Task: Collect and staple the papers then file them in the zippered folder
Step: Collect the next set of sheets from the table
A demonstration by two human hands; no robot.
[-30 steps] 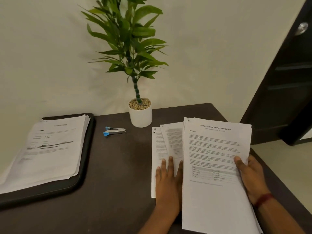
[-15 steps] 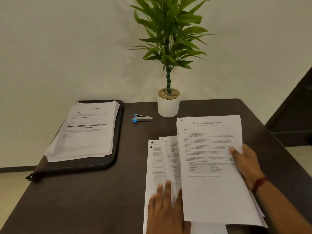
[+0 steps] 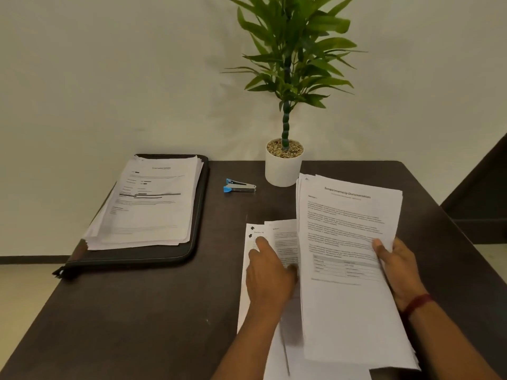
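r hand (image 3: 397,270) fingers pinch paper stack (image 3: 348,311) at 3 o'clock edge. l hand (image 3: 270,281) fingers flat on loose sheets (image 3: 284,234) on surface (image 3: 164,311), 9 o'clock of stack; long axis 12-6; l hand nearer.

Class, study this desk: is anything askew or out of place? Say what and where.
The loose sheets under the left hand lie fanned and offset, not squared with the stack the right hand grips. The pile on the zippered folder is splayed at its near left corner.
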